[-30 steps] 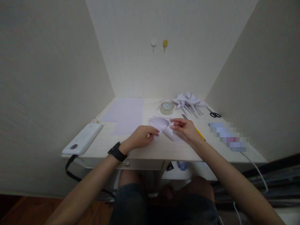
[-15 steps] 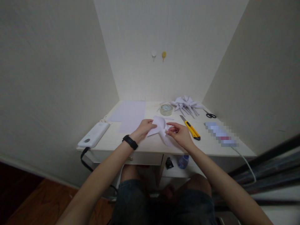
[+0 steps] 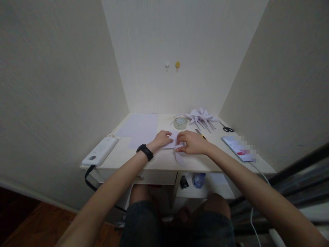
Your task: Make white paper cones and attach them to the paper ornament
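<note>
Left hand: your left hand (image 3: 162, 139), with a black wristband (image 3: 145, 152) on its wrist, lies fingers-down on the left part of the folded white paper piece (image 3: 177, 145), pressing it flat rather than gripping it.
Right hand: your right hand (image 3: 191, 142) rests palm-down on the same paper just beside the left, fingers bent over a fold; whether it pinches the paper cannot be told.
Paper piece: it lies on the pale wooden surface (image 3: 164, 159) near the middle of the front edge, one curved flap sticking out toward that edge.
Left side: a flat white paper sheet (image 3: 140, 128) reaches to the back edge, and a white power bank (image 3: 100, 156) sits at the front left corner.
Back right: a clear tape roll (image 3: 180, 122), a heap of folded white paper shapes (image 3: 203, 116) and black-handled scissors (image 3: 227, 129).
Right edge: a flat phone-like device (image 3: 239, 148), partly blurred.
Behind your right hand: a yellow utility knife (image 3: 199, 133), mostly hidden.
</note>
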The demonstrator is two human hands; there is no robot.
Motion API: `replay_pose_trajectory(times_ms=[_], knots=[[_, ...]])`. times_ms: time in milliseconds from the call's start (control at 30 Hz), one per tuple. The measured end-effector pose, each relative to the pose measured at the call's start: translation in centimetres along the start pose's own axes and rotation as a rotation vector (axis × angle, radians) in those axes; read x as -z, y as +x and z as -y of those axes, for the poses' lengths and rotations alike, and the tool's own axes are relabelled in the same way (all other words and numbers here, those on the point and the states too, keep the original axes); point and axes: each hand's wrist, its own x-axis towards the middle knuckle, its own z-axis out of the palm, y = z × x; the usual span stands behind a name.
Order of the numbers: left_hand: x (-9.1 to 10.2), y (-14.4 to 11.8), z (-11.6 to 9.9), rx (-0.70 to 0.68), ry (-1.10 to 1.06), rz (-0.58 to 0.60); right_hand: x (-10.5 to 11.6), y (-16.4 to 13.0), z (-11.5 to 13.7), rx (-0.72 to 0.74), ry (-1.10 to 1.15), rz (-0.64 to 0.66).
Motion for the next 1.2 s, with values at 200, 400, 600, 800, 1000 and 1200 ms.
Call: replay_pose_trajectory(times_ms=[200, 400, 600, 800, 1000, 1200], knots=[[0.1, 0.4, 0.2, 0.039, -0.113, 0.095, -0.9, 0.5, -1.5, -0.035, 0.060, 0.095], [0.2, 1.2, 0.3, 0.069, -0.190, 0.167, -2.0, 0.3, -4.1, -0.131, 0.362, 0.096], [-0.3, 3.1, 0.9, 0.036, -0.263, 0.241, -3.0, 0.1, -5.5, -0.192, 0.602, 0.103], [-0.6, 4.7, 0.5, -0.133, 0.057, 0.119, -2.4, 0.5, -5.2, -0.161, 0.365, 0.051], [-0.1, 5.2, 0.2, -0.127, 0.312, 0.127, -1.8, 1.0, -4.8, -0.102, 0.164, 0.037], [-0.3, 5.1, -0.7, -0.104, 0.500, 0.055, -1.5, 2.1, -5.0, -0.045, 0.269, 0.169]])
